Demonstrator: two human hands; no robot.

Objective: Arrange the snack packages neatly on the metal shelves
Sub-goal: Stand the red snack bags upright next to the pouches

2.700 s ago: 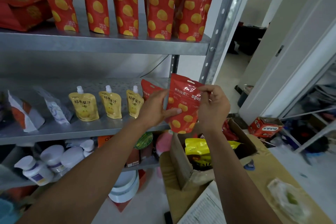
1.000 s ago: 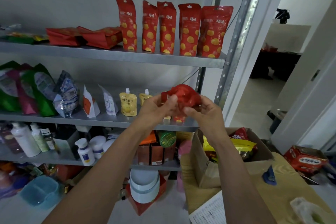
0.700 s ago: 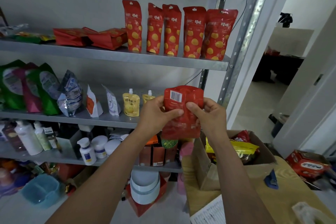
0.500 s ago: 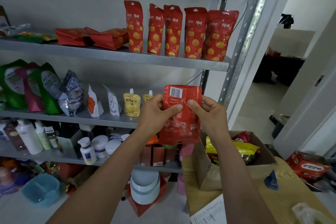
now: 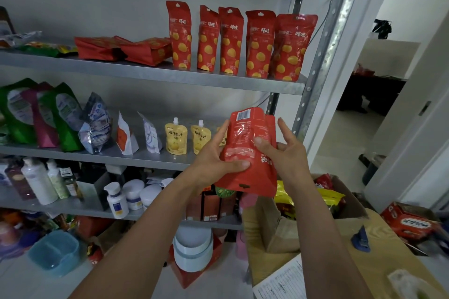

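A red snack pouch [image 5: 247,172] hangs upside down in front of the middle metal shelf [image 5: 150,159], its barcoded back towards me. My left hand [image 5: 216,158] grips its left edge, thumb across the front. My right hand [image 5: 283,153] pinches the right side with thumb and lower fingers, upper fingers spread. On the upper shelf [image 5: 194,77] several matching red pouches [image 5: 243,43] stand upright in a row, with flat red packs [image 5: 121,48] lying to their left.
Yellow spout pouches [image 5: 176,138], white sachets and green and purple bags [image 5: 41,114] stand on the middle shelf. Bottles and jars [image 5: 38,182] fill the shelf below. An open cardboard box [image 5: 274,226] of snacks sits on a wooden table at lower right. A doorway opens on the right.
The pouch went from front-facing to crumpled, then turned back-side out and upside down. It has since dropped slightly, and my right hand's upper fingers have spread off it.
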